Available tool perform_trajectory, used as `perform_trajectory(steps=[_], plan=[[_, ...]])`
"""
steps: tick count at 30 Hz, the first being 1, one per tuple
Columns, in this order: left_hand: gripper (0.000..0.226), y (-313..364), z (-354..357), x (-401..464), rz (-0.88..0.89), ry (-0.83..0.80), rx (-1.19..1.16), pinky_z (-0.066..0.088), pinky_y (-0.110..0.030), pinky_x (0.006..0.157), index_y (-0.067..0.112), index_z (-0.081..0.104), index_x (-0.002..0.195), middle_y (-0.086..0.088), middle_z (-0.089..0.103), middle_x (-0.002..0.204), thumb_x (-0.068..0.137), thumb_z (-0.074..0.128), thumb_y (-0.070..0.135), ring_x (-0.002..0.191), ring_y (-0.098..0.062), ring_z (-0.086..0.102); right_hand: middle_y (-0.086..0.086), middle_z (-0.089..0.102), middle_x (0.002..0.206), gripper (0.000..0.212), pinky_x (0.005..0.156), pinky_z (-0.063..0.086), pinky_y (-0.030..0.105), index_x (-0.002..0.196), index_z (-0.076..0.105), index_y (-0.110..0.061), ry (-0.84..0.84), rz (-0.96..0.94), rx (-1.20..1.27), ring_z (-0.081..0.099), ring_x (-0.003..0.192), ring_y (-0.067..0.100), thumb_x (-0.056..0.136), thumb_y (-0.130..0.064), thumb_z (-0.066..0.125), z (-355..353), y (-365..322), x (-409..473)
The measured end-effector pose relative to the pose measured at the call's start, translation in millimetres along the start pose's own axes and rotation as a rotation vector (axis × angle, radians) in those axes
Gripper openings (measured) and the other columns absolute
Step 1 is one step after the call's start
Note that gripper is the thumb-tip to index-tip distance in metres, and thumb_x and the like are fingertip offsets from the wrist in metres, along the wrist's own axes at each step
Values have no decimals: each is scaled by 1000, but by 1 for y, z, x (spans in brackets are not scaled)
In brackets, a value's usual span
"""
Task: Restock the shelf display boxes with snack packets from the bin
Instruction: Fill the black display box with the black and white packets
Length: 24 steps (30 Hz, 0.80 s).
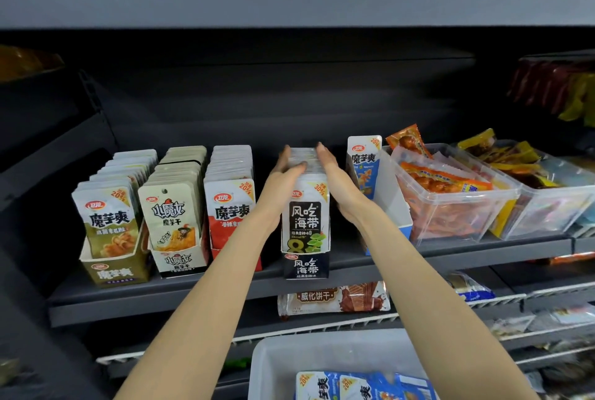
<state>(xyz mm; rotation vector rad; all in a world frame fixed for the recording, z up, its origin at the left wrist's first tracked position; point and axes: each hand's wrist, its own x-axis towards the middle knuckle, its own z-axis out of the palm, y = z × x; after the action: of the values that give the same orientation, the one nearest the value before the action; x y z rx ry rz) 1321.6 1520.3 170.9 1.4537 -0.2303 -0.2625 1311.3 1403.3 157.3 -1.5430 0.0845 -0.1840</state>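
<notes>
Black-and-white seaweed packets upright in black display box (12 o'clock from bin). Left hand, right hand flank the row, fingers straight, pressing.

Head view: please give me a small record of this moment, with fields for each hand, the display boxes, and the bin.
left hand: presses the left side of the black seaweed packets, thumb on top
right hand: presses the right side of the same row, fingers straight
black display box: full
blue display box: nearly empty, one blue packet at the back
bin: below the shelf, holds blue packets
</notes>
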Motion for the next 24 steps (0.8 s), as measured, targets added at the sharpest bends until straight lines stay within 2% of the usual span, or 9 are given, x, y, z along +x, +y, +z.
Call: perform_trajectory(steps=[2, 4, 6, 10, 13, 17, 18, 21, 24], plan=[[56, -4, -1, 8, 60, 33, 186, 51, -21, 78, 37, 27, 146, -1, 40, 146, 96, 51, 29, 120, -19, 53, -2, 37, 146, 57, 106, 39, 33, 146, 27, -24, 39, -35, -50, 44, 130, 17, 96, -46, 43, -2, -1, 4], [52, -5, -1, 14, 138, 88, 376, 46, -29, 93, 36, 30, 145, -1, 31, 151, 97, 48, 31, 133, -22, 36, -2, 32, 145, 49, 101, 40, 27, 146, 29, -20, 67, -72, -140, 41, 130, 17, 100, -32, 41, -1, -2, 6], [50, -7, 1, 17, 173, 100, 442, 41, -35, 103, 38, 33, 144, -2, 29, 152, 97, 48, 31, 136, -24, 31, 1, 28, 145, 48, 103, 36, 25, 147, 29, -17, 52, -102, -241, 37, 132, 17, 101, -29, 38, -2, -3, 2], [46, -5, 1, 20, 120, -23, 221, 47, -22, 84, 40, 45, 136, 5, 25, 153, 96, 48, 18, 125, -17, 48, -2, 19, 153, 47, 81, 34, 2, 149, 23, -29, 35, -80, -256, 30, 135, 14, 103, -32, 32, -5, -14, -5], [44, -3, 0, 21, 101, -51, 188, 48, -28, 90, 37, 53, 130, 3, 37, 146, 91, 51, 16, 116, -16, 54, -4, 30, 152, 43, 89, 36, 14, 145, 29, -39, 8, -115, -201, 41, 128, 9, 102, -41, 31, -9, -14, -15], [44, -4, 5, 23, 142, 17, 262, 45, -30, 98, 38, 58, 126, -4, 46, 138, 83, 51, 31, 116, -16, 54, -4, 28, 153, 45, 110, 19, 24, 144, 35, -35, 35, -112, -370, 20, 143, 11, 100, -46, 30, -2, -8, -12], [45, -5, 7, 23, 149, 29, 285, 45, -30, 99, 40, 57, 126, -3, 47, 137, 82, 50, 36, 116, -15, 54, -2, 30, 152, 44, 113, 21, 30, 143, 35, -36, 55, -95, -375, 24, 142, 14, 100, -46, 30, -1, -8, -10], [43, -5, 14, 18, 166, 62, 359, 41, -32, 103, 39, 50, 133, 1, 39, 136, 90, 49, 38, 119, -15, 49, 3, 39, 142, 41, 106, 39, 38, 140, 40, -37, 79, -67, -350, 48, 123, 19, 101, -43, 32, -5, -11, -4], [43, -11, 16, 28, 144, 96, 440, 35, -37, 108, 37, 41, 140, -4, 31, 140, 97, 44, 35, 128, -20, 40, 0, 37, 128, 41, 107, 36, 37, 141, 38, -38, 55, -58, -429, 45, 121, 20, 101, -41, 30, -10, -10, 3]])
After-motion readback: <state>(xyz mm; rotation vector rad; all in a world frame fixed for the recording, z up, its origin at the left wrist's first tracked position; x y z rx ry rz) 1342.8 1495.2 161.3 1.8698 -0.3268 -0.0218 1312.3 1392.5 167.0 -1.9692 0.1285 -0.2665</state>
